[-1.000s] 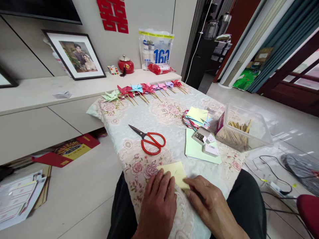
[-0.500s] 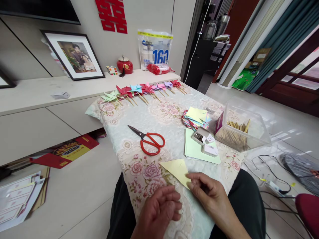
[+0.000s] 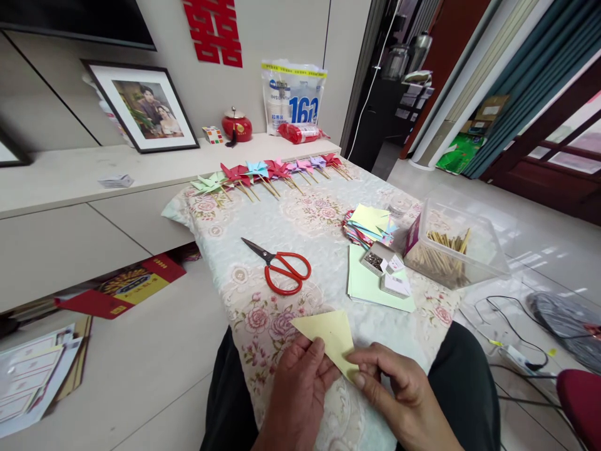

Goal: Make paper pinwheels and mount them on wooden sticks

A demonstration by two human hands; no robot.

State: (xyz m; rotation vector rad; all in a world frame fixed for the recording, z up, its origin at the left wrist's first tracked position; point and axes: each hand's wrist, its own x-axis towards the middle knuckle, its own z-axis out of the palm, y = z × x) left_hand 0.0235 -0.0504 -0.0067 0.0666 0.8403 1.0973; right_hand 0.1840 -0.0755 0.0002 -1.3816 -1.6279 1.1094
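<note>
A pale yellow sheet of paper (image 3: 331, 335), folded into a triangle, is held low over the near end of the table. My left hand (image 3: 303, 382) grips its long lower edge, thumb on top and fingers beneath. At the paper's right corner, my right hand (image 3: 399, 388) pinches it between thumb and fingers. Beyond the paper lie scissors (image 3: 284, 269) with red handles, their dark blades pointing to the far left. To the right, light green paper sheets (image 3: 375, 291) carry an open box of small metal pins (image 3: 375, 260) and a small white box (image 3: 395, 285).
Several paper pinwheels (image 3: 256, 172) on sticks line the table's far edge. Cut coloured papers (image 3: 369, 222) are stacked at the right, beside a clear plastic bin (image 3: 483, 257) of wooden sticks. A cabinet ledge (image 3: 154, 169) adjoins the far end. Cables (image 3: 516, 307) lie on the floor.
My left hand has moved up to the paper and taken hold of its lower edge. The paper has shifted slightly left and toward me, my right hand still pinching its corner.
</note>
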